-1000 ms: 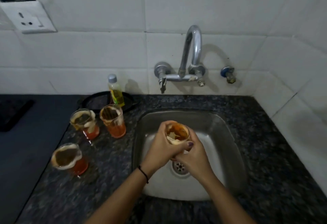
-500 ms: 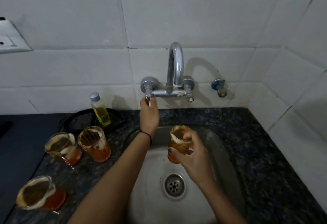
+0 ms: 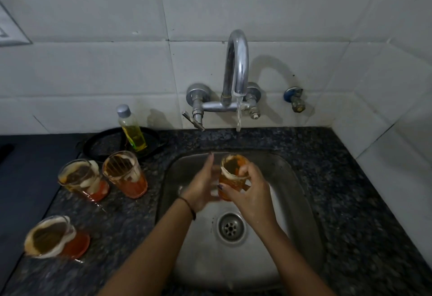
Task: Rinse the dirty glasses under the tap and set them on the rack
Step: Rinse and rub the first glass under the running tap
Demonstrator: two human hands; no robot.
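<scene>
One glass (image 3: 232,179) is held mouth up over the sink (image 3: 292,190), just short of the running tap (image 3: 236,69), likely to catch the stream. The right hand (image 3: 251,198) curls its fingers round it; the left hand (image 3: 202,187), fingers straight and blurred, is beside it. Orange dregs and pale smears coat it and three glasses (image 3: 125,174) on the tabletop (image 3: 121,225).

Single head view, above the sink (image 3: 295,180), pitched forward-down, close in. Tap (image 3: 236,62) at 12 o'clock; drain (image 3: 231,226) near centre.
</scene>
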